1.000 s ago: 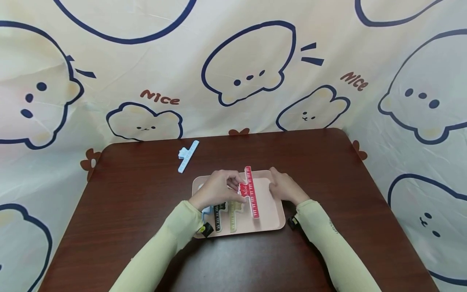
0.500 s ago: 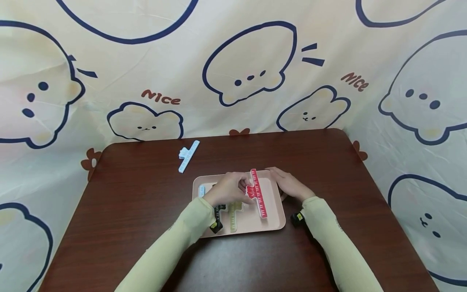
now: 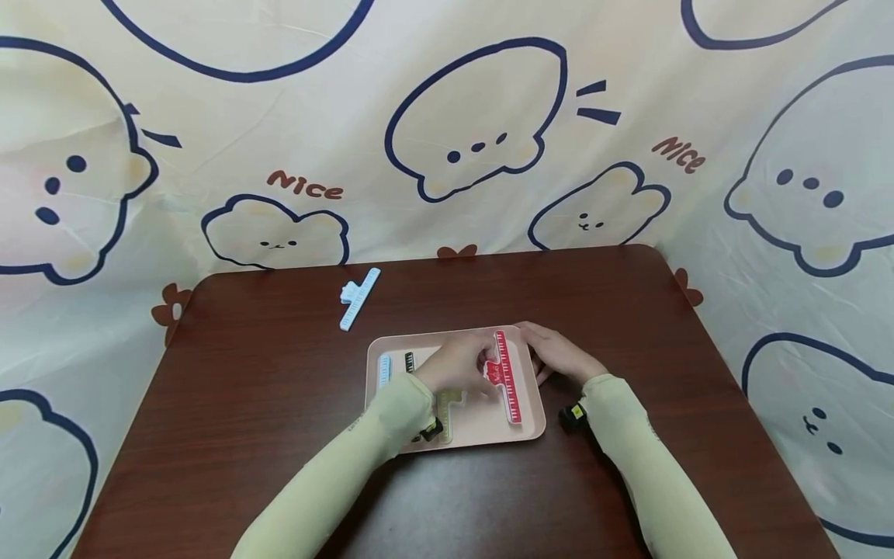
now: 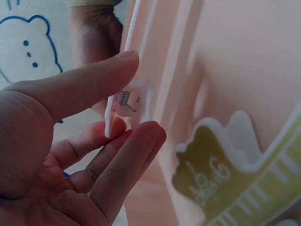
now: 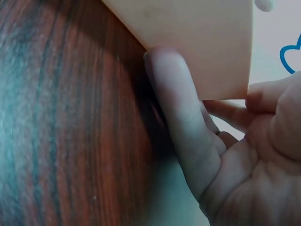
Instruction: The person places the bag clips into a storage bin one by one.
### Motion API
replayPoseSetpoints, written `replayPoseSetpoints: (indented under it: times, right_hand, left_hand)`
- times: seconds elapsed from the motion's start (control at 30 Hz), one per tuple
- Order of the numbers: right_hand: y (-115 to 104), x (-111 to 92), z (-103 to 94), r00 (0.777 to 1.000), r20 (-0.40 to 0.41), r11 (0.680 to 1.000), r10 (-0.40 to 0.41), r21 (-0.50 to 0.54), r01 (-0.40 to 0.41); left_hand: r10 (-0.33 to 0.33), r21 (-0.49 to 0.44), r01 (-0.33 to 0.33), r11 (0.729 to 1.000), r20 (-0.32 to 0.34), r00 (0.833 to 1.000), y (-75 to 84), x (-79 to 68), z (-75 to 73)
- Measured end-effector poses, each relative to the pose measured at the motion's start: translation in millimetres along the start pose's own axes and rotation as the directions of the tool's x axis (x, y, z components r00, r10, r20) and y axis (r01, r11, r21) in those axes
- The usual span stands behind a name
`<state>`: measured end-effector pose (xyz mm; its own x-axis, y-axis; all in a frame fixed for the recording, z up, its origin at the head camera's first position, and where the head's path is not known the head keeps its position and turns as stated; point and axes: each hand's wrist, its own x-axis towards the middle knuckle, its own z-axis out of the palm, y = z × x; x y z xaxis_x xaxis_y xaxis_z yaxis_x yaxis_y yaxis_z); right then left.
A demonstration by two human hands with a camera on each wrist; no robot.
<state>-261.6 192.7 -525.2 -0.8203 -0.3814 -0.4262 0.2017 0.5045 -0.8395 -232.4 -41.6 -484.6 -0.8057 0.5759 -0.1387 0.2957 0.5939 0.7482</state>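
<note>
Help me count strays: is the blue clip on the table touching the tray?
Apart. The head view shows brown table between blue clip and tray.

"What covers the black clip [image 3: 409, 361]?"
"The left sleeve [image 3: 401, 410] hides most of it, plus the lower end of the tray's [image 3: 528, 410] blue clip [image 3: 384, 369]."
"The red clip's [image 3: 507, 378] lettering?"
"Too small from the head; the left wrist view crops the green clip [image 4: 254, 188]."
</note>
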Motion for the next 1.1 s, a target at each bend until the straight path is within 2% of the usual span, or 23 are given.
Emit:
replayPoseSetpoints:
  times: [0.3, 0.47, 0.67, 0.83, 1.1]
  right_hand:
    - [-1.2, 1.2, -0.3, 1.0, -0.005, 1.0, -0.026, -0.012, 0.026]
    - [0.1, 1.7, 0.8, 0.999, -0.011, 0.999, -0.042, -0.02, 0.042]
    - [2.0, 1.5, 2.4, 0.998, -0.025, 0.998, -0.051, -0.023, 0.05]
    - [5.1, 2.5, 3.0, 0.997, -0.007, 0.997, -0.073, -0.03, 0.073]
    - [3.9, 2.1, 2.3, 0.997, -0.008, 0.996, -0.077, -0.036, 0.076]
  left_hand:
    - [-0.034, 0.079, 0.034, 0.996, -0.001, 0.999, 4.7, 11.0, 10.0]
    - [-0.023, 0.132, 0.02, 0.991, 0.023, 0.999, 5.1, 15.5, 15.5]
    - [-0.011, 0.159, 0.006, 0.987, 0.034, 0.999, 6.5, 18.7, 21.7]
    - [-0.027, 0.174, 0.022, 0.984, 0.025, 0.999, 7.6, 19.2, 26.8]
    - [-0.029, 0.201, 0.028, 0.979, 0.005, 1.0, 12.4, 20.0, 27.3]
